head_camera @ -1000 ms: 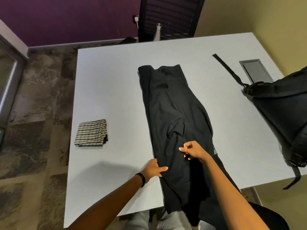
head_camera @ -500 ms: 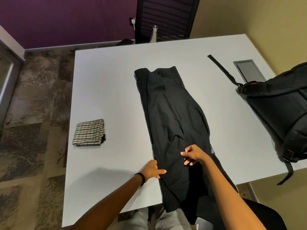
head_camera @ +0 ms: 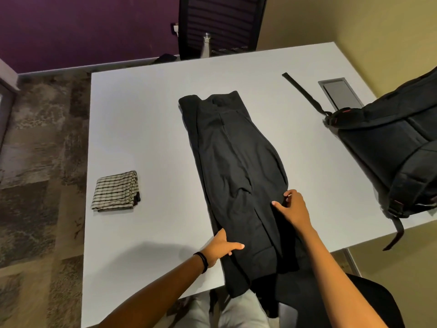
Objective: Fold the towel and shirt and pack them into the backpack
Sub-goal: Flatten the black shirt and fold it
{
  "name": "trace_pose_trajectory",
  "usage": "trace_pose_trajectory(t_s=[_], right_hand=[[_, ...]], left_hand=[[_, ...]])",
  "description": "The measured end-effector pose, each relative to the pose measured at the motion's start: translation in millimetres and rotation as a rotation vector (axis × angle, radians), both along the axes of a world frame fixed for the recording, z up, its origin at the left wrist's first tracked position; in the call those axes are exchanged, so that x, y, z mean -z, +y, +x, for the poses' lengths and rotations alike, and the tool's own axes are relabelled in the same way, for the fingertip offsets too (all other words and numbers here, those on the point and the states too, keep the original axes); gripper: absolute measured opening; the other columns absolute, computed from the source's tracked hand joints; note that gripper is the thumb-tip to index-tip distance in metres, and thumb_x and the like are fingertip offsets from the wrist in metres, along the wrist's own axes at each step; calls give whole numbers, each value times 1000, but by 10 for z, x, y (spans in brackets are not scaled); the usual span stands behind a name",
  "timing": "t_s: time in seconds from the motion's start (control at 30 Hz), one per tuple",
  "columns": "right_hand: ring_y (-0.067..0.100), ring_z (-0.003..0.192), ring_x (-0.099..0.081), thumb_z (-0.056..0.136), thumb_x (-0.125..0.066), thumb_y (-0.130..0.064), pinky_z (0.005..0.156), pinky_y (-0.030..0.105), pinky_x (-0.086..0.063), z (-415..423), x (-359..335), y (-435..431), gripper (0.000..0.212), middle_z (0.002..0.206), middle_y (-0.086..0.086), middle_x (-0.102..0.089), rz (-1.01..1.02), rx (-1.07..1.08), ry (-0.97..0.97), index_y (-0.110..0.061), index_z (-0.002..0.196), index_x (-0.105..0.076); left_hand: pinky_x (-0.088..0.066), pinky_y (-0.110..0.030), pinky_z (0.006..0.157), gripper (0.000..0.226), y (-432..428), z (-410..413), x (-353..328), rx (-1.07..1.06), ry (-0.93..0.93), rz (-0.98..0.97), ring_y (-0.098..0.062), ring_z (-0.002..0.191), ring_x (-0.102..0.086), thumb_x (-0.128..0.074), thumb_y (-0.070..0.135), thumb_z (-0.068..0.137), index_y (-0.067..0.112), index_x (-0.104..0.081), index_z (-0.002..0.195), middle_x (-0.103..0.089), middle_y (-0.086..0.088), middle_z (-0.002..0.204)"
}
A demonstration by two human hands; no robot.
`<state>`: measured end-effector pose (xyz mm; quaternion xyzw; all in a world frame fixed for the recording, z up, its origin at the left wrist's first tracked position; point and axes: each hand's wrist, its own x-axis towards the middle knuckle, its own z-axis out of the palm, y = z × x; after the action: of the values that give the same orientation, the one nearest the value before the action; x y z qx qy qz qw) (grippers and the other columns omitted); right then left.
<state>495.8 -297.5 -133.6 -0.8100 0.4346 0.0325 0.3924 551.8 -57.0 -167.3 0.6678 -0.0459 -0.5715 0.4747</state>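
A white table (head_camera: 142, 114) fills the view, set on mottled carpet, with a purple wall and a dark chair (head_camera: 220, 22) at 12 o'clock.

The towel (head_camera: 115, 191) looks done: it lies as a small checked square at 9 o'clock, well apart from everything else. The shirt (head_camera: 236, 174) is partway. It lies in the middle as a long narrow black strip running from 12 to 6 o'clock, its sides already turned in and its near end hanging off the table edge. The lengthwise folds seem finished; the crosswise folds are yet to come. The backpack (head_camera: 390, 143) rests at 3 o'clock, one strap (head_camera: 302, 92) trailing toward 1 o'clock beside a grey hatch (head_camera: 340, 92) in the tabletop. I cannot tell whether it is open. Nothing is packed, so both items have yet to go in.

Both hands work at 6 o'clock. The left hand (head_camera: 221, 246), a dark band (head_camera: 203, 261) on its wrist, grips the shirt's left edge, thumb on top, the other fingers hidden under the cloth. The right hand (head_camera: 292, 209) pinches the shirt's right edge, fingers curled over it.

Count: one towel, one shirt, one backpack, one chair, one hatch, two hands.
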Motion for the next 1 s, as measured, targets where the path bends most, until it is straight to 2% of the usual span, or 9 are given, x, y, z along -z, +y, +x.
trace_pose_trajectory(t_s=[0.1, 0.17, 0.27, 0.33, 0.47, 0.7, 0.83, 0.93, 1.0], right_hand=[[32, 114, -47, 75, -75, -34, 91, 45, -44, -2, 35, 58, 67, 121, 14, -47, -98, 19, 135, -5, 126, -42], [35, 117, -46, 77, -75, -31, 91, 46, -43, -8, 60, 56, 64, 123, 17, -47, -112, 86, 160, -2, 125, -43], [33, 89, -56, 82, -69, -18, 70, 33, -42, -21, 57, 7, 22, 89, 14, -56, -39, 116, 94, -5, 89, -53], [27, 74, -53, 82, -66, -12, 63, 29, -37, -35, 56, -33, 21, 73, 10, -54, 34, 152, 14, -7, 72, -48], [25, 75, -56, 85, -65, -16, 70, 27, -43, -70, -48, -55, 18, 81, 9, -61, 142, 156, -85, -10, 73, -52], [12, 61, -40, 87, -63, -15, 63, 20, -42, -136, -276, -78, 28, 60, -5, -40, 553, -48, -142, -16, 67, -44], [17, 75, -54, 91, -59, -17, 68, 19, -50, -177, -354, -74, 16, 78, 8, -48, 712, -48, -185, -11, 81, -47], [7, 66, -46, 89, -61, -15, 69, 17, -42, -170, -343, 0, 23, 67, -4, -44, 582, -173, -118, -16, 70, -47], [5, 68, -46, 89, -60, -15, 72, 19, -43, -150, -313, 64, 20, 66, -11, -48, 596, -210, -118, -18, 71, -50]], left_hand=[[-46, -18, 61, 51, -96, -54, -5, 1, 32, 7, -10, 86, -58, -71, 13, 78, 10, -48, 123, -60, -4, 117], [-47, -17, 62, 43, -122, -45, -14, 50, 9, 18, -11, 89, -58, -68, 8, 81, 6, -49, 120, -61, -3, 112], [-47, -15, 62, 23, -106, -6, -40, 160, -27, 94, -6, 81, -54, -65, 10, 85, 10, -49, 102, -56, 2, 101], [-48, -11, 59, 18, -86, 2, -57, 210, -38, 102, -2, 75, -52, -63, 14, 88, 15, -46, 93, -53, 7, 92], [-54, -17, 70, 40, -72, 28, -86, 272, -13, 105, -2, 73, -60, -64, 23, 89, -2, -54, 118, -63, 3, 92], [-51, -17, 65, 55, -153, 420, -379, 842, 149, 108, -7, 84, -66, -42, 48, 96, 2, -62, 117, -64, -15, 118], [-54, -18, 68, 46, -362, 442, -553, 637, 150, -71, -8, 87, -66, -38, 38, 100, 2, -57, 122, -63, -17, 119], [-55, -25, 72, 33, -571, 337, -543, 166, -17, -86, -12, 83, -62, -42, 30, 99, 5, -53, 118, -60, -14, 109], [-54, -30, 82, 34, -676, 307, -507, -50, -37, -50, -16, 95, -59, -44, 36, 98, 10, -48, 120, -55, -11, 113]])
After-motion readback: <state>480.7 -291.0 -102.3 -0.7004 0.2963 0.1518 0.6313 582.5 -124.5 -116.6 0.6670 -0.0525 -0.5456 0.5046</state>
